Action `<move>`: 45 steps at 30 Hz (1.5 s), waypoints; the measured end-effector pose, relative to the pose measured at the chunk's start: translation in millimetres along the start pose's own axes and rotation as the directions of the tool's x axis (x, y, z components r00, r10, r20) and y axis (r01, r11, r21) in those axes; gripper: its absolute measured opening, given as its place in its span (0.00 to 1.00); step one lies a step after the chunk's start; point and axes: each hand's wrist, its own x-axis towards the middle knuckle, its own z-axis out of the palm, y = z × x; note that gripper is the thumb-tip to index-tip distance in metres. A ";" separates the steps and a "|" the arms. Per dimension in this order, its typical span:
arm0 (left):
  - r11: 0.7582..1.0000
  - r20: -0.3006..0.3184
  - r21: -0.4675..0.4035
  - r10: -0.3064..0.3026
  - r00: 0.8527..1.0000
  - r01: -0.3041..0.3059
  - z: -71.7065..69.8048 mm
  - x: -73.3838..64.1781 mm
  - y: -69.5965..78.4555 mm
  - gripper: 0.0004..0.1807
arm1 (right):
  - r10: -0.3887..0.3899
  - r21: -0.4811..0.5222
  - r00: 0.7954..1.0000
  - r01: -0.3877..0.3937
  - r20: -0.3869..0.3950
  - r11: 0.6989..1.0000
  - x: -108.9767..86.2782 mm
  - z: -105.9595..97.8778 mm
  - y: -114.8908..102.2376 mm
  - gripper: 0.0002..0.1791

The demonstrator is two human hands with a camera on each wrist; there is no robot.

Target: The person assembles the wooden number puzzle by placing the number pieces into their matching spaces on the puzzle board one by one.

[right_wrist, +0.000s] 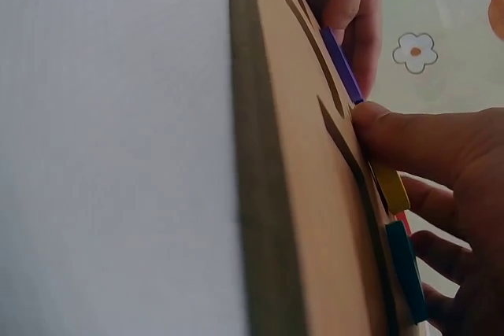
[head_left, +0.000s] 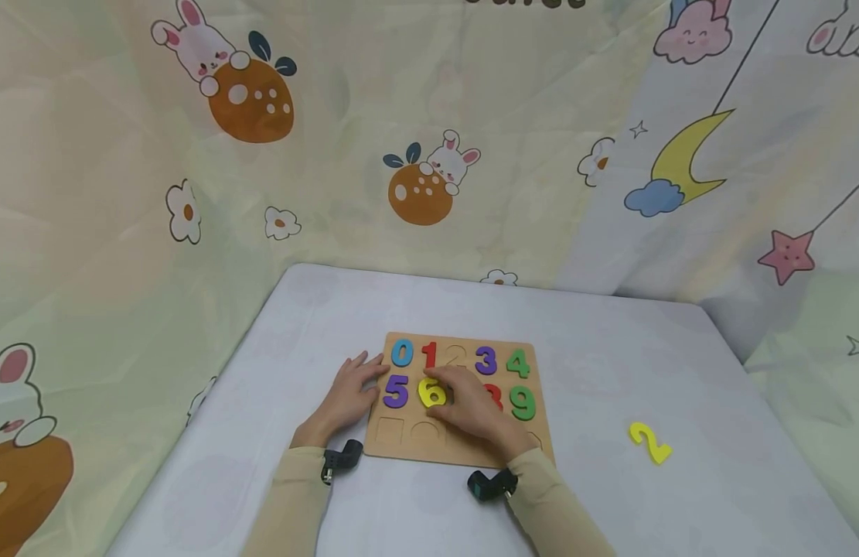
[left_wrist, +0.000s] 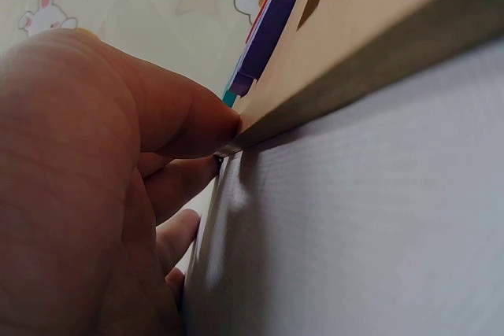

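Observation:
A wooden number puzzle board (head_left: 464, 452) lies on the table, with coloured numbers in its recesses. My right hand (head_left: 474, 406) reaches over the board and pinches the yellow number 6 (head_left: 431, 393) between thumb and forefinger, at its place in the second row. In the right wrist view the thumb (right_wrist: 378, 131) meets the yellow piece (right_wrist: 390, 186) low at the board's surface. Fingertips of my left hand (head_left: 349, 394) touch the board's left edge, beside the purple 5 (head_left: 396, 392). My right hand hides the 7's place and part of the red 8 (head_left: 495, 394).
Right of the board, a yellow number 2 (head_left: 652, 443) lies loose on the white table (head_left: 596, 356). The 2 recess (head_left: 455, 355) in the top row has no piece. Blue 0 (head_left: 402, 353), red 1 (head_left: 429, 354), purple 3, green 4 and green 9 sit in place. A printed curtain (head_left: 345, 100) hangs behind.

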 end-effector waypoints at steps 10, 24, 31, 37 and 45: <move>1.000 0.004 0.011 0.001 1.000 -0.001 0.8 0.0 0.2 0.23 | 0.035 -0.069 0.996 -0.041 -0.076 0.997 0.6 12.9 -4.7 0.37; 1.000 0.006 0.023 0.001 1.000 -0.001 0.7 0.7 1.5 0.23 | 0.047 -0.110 0.989 -0.062 -0.138 0.992 0.5 16.3 -7.0 0.38; 1.000 0.004 0.016 0.002 1.000 -0.002 1.2 0.9 2.2 0.23 | 0.045 -0.102 0.989 -0.059 -0.140 0.993 0.2 16.6 -4.8 0.39; 1.000 0.003 0.012 0.004 1.000 -0.004 0.9 0.9 3.0 0.24 | 0.070 -0.050 0.990 -0.076 -0.124 0.996 -3.0 12.2 -4.2 0.38; 1.000 0.000 0.015 -0.010 1.000 0.010 0.7 0.3 1.8 0.24 | 0.073 -0.007 0.986 -0.075 -0.147 0.997 -10.1 -0.6 -1.6 0.36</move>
